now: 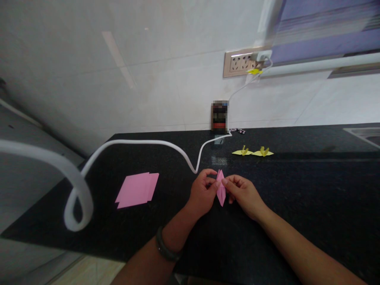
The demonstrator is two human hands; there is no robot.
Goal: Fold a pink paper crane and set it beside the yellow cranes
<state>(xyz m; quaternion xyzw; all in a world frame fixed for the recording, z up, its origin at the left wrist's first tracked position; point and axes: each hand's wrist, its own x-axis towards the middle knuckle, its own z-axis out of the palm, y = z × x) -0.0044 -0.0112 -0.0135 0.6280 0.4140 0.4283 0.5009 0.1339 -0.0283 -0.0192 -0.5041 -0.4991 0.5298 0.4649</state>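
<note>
A narrow, pointed piece of folded pink paper (221,190) is held upright just above the black countertop (311,190). My left hand (203,192) pinches its left side with thumb and fingers closed. My right hand (244,194) pinches its right side the same way. A dark band sits on my left wrist. A small stack of flat pink paper sheets (137,190) lies on the counter to the left of my hands.
Two yellow folded paper birds (252,152) rest further back on the counter. A white cable (142,143) loops from the left to a phone (220,116) leaning on the wall, below a wall socket (242,63). A sink edge (363,134) shows at far right.
</note>
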